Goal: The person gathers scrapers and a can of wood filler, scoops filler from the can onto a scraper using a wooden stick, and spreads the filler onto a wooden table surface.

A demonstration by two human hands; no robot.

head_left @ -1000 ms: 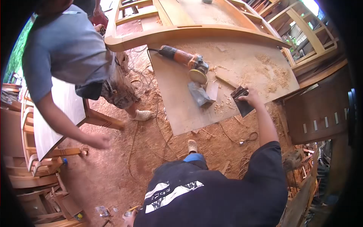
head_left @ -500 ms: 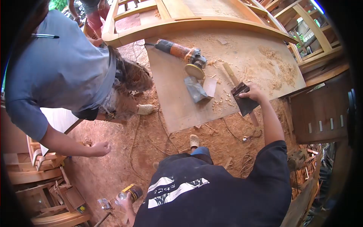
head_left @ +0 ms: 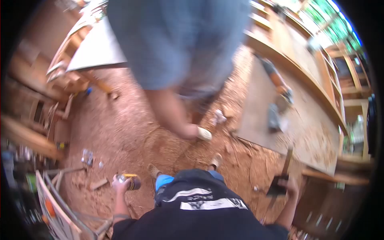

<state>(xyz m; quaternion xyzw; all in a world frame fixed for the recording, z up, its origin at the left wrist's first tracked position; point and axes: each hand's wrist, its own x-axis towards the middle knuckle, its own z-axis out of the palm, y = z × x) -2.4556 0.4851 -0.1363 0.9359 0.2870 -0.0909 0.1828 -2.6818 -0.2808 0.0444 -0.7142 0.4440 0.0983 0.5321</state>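
In the head view, my left hand point(head_left: 121, 183) is wrapped round a jar point(head_left: 134, 182) with a dark body, a yellow band and a paler end, held above the floor at lower left. On the lower right, my right hand point(head_left: 292, 185) grips a dark flat piece point(head_left: 277, 186). A long wooden bar point(head_left: 287, 159) runs past that piece on both sides; blur hides how they are joined, and I cannot tell the tool's kind. The workboard point(head_left: 256, 120) lies beyond my right hand, carrying an orange power sander point(head_left: 277, 79) and a grey block-like object point(head_left: 274, 116).
A person in a grey-blue shirt point(head_left: 160, 52) stands close in front, blurred, with one arm point(head_left: 170, 112) hanging down. Shavings cover the floor point(head_left: 120, 132). Wooden frames point(head_left: 298, 60) stand at right; a white panel point(head_left: 96, 48) and a metal-legged frame point(head_left: 60, 208) are at left.
My view has swung left, so the workboard and sander now sit farther right. My right hand has come back from over the board with its tool. The other person appears closer and more central.
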